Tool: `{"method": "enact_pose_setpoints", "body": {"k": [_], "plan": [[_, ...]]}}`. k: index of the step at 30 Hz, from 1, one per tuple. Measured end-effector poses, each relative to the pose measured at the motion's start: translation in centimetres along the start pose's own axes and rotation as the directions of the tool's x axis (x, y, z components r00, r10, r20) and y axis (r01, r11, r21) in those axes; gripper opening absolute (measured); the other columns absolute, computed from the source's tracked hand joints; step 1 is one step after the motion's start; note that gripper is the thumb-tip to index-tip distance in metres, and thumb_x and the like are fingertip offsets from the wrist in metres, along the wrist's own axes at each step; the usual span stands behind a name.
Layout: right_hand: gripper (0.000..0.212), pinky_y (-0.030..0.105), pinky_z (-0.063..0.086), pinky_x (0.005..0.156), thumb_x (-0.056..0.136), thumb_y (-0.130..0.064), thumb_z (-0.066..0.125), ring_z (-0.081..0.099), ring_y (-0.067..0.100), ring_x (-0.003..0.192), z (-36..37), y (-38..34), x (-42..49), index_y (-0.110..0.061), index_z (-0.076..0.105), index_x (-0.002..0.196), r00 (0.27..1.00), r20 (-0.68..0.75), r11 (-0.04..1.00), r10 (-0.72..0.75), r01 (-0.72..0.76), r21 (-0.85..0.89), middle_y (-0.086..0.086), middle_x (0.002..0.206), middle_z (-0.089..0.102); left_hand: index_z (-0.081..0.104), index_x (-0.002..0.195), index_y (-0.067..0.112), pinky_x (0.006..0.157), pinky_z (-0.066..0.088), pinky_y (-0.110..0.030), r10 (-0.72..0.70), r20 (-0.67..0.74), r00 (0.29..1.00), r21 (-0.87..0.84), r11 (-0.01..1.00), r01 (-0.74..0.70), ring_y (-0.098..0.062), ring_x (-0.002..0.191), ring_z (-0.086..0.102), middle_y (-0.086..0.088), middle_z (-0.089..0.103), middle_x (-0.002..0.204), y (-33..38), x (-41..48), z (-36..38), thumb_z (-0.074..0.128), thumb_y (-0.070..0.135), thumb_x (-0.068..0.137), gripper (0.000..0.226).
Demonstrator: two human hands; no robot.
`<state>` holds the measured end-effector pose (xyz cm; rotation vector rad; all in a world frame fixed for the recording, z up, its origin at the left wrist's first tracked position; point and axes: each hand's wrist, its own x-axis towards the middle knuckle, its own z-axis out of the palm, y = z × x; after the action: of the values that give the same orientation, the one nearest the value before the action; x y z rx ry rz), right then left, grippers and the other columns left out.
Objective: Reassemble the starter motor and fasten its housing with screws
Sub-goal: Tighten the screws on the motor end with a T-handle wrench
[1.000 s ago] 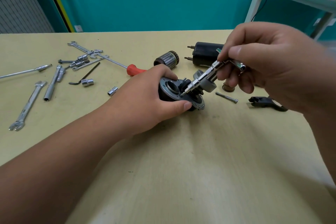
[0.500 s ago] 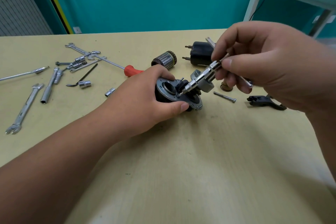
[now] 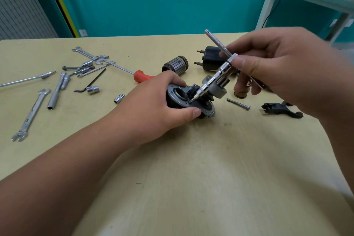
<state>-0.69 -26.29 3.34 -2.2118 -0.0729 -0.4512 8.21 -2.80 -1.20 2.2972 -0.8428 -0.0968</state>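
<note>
While the left hand [image 3: 153, 105] grips the motor housing [image 3: 207, 109], the right hand [image 3: 283, 67] pinches a T-handle driver [image 3: 214, 78].

The left hand [image 3: 153, 105] gripped the starter motor's end housing [image 3: 177, 95] on the yellowish table [image 3: 191, 178], thumb along its near edge and fingers curled over the far rim. The right hand [image 3: 277, 63] pinched a chrome T-handle driver [image 3: 216, 76] at its crossbar. The shaft slanted down to the left, its tip touching the housing's grey flange. Just behind lay the armature [image 3: 175, 65] and a black cylindrical body [image 3: 210, 59] with two studs. A loose bolt [image 3: 238, 104] and a black fork lever [image 3: 275, 108] lay to the right. To the left were a red-handled screwdriver [image 3: 142, 76], a hex key [image 3: 92, 82], two sockets [image 3: 93, 89] and several wrenches [image 3: 30, 115].
</note>
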Motion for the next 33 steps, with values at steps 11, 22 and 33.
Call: {"method": "enact_pose_setpoints", "body": {"k": [11, 22, 33], "plan": [[0.018, 0.034, 0.04, 0.054, 0.09, -0.044, 0.065, 0.044, 0.009, 0.054, -0.5, 0.2, 0.1, -0.048, 0.071, 0.107, 0.992, 0.015, 0.983, -0.122, 0.123, -0.14, -0.007, 0.064, 0.055, 0.056, 0.122, 0.046, 0.067, 0.04, 0.001, 0.01, 0.006, 1.0, 0.015, 1.0, -0.01, 0.026, 0.092, 0.052, 0.03, 0.06, 0.095, 0.0, 0.1, 0.0, 0.07, 0.073, 0.064, 0.066], [0.019, 0.044, 0.056, 0.06, 0.093, -0.035, 0.061, 0.065, 0.018, 0.069, -0.3, -0.6, -0.4, -0.049, 0.065, 0.105, 0.983, 0.01, 0.96, -0.183, 0.181, -0.212, -0.019, 0.087, 0.074, 0.057, 0.12, 0.046, 0.066, 0.04, 0.0, 0.005, 0.003, 1.0, 0.003, 1.0, -0.005, 0.024, 0.09, 0.055, 0.03, 0.062, 0.093, 0.0, 0.0, 0.2, 0.071, 0.072, 0.063, 0.064], [0.026, 0.032, 0.058, 0.058, 0.099, -0.032, 0.047, 0.065, 0.008, 0.078, 0.0, -1.7, -1.0, -0.038, 0.072, 0.103, 0.994, -0.017, 0.992, -0.109, 0.108, -0.061, -0.009, 0.092, 0.076, 0.055, 0.119, 0.047, 0.067, 0.041, 0.0, 0.012, 0.011, 1.0, 0.002, 1.0, -0.012, 0.024, 0.091, 0.055, 0.04, 0.06, 0.099, 0.2, 0.0, 0.0, 0.071, 0.073, 0.064, 0.063]]}}
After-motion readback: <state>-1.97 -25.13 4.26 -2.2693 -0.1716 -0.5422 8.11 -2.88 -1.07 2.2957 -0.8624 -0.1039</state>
